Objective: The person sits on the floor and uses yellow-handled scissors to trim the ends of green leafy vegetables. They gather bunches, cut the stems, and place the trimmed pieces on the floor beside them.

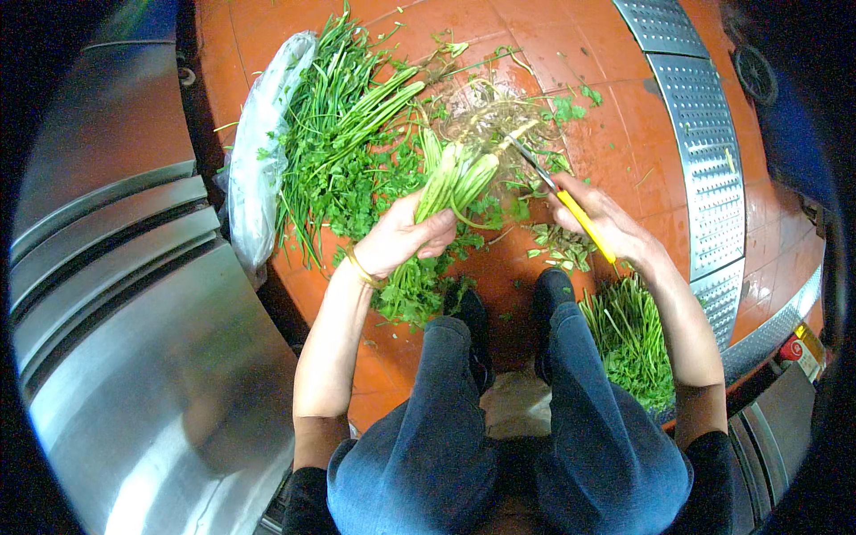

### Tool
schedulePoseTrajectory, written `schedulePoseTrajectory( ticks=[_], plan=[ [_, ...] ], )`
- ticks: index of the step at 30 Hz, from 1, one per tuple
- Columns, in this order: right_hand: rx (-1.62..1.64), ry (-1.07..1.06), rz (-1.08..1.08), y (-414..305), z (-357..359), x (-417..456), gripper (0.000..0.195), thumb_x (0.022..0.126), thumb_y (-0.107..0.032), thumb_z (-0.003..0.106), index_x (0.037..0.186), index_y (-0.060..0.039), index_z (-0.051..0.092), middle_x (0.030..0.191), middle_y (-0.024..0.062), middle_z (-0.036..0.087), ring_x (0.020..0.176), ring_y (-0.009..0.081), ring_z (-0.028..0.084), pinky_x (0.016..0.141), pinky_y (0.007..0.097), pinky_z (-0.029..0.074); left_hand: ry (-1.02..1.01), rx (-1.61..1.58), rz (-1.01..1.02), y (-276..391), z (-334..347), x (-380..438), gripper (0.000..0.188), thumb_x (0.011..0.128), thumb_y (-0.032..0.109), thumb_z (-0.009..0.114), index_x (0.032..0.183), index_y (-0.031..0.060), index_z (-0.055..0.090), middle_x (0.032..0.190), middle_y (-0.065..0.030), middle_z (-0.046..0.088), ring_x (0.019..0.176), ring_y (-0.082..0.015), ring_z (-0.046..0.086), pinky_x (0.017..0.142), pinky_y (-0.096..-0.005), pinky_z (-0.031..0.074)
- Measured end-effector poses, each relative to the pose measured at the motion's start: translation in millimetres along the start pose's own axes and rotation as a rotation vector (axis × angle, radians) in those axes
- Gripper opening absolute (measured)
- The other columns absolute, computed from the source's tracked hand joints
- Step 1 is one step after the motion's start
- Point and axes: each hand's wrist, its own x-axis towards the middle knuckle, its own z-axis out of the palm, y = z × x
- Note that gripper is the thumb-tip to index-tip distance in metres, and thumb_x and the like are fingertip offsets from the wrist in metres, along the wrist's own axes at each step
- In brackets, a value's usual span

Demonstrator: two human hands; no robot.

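My left hand (404,235), with a yellow bangle at the wrist, grips a bunch of leafy green herbs (449,184) by the stalks; its pale stem ends and thin roots point away from me. In my right hand (595,217) is a yellow-handled knife (583,224), its narrow metal blade reaching to the root end of the bunch. Whether the blade touches the roots I cannot tell. Loose roots and trimmings (495,110) lie on the floor beyond the bunch. A pile of long green stalks and leaves (341,134) spreads to the left.
A clear plastic bag (257,167) lies left of the pile, beside a stainless steel unit (134,348). Cut bits (565,244) and a heap of greens (632,341) are near my right leg. A perforated metal drain cover (699,147) crosses the red tiled floor (635,134) at right.
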Motion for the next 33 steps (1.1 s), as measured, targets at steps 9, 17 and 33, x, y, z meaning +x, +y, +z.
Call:
schedulePoseTrajectory(
  ticks=[9,17,33],
  plan=[
    [-0.182,0.058,0.031,-38,-6,18,0.049,0.092,-0.047,0.067,0.108,-0.0013,0.063,0.086,0.0195,0.065,0.077,0.0261,0.062,0.071,0.0418,0.048,-0.121,-0.043,-0.042,-4,-8,-3,0.022,0.106,0.027,0.052,0.101,0.0058,0.052,0.067,0.0056,0.037,0.055,-0.0046,0.032,0.047,-0.0224,0.026],
    [-0.244,0.211,0.073,-19,-16,4,0.046,0.088,-0.048,0.072,0.088,-0.0020,0.068,0.063,0.0181,0.059,0.058,0.0276,0.059,0.059,0.0431,0.045,-0.122,-0.097,-0.109,-10,-27,-7,0.024,0.105,0.030,0.054,0.097,0.0076,0.053,0.068,0.0074,0.035,0.056,-0.0037,0.030,0.047,-0.0209,0.025],
    [-0.957,0.184,-0.469,-48,-60,-15,0.041,0.075,-0.036,0.077,0.093,-0.0063,0.056,0.085,0.0118,0.063,0.080,0.0359,0.065,0.063,0.0468,0.050,-0.308,0.150,-0.445,16,-33,-16,0.022,0.104,0.027,0.058,0.092,0.0094,0.052,0.070,0.0078,0.040,0.059,-0.0024,0.035,0.050,-0.0222,0.030]
  ],
)
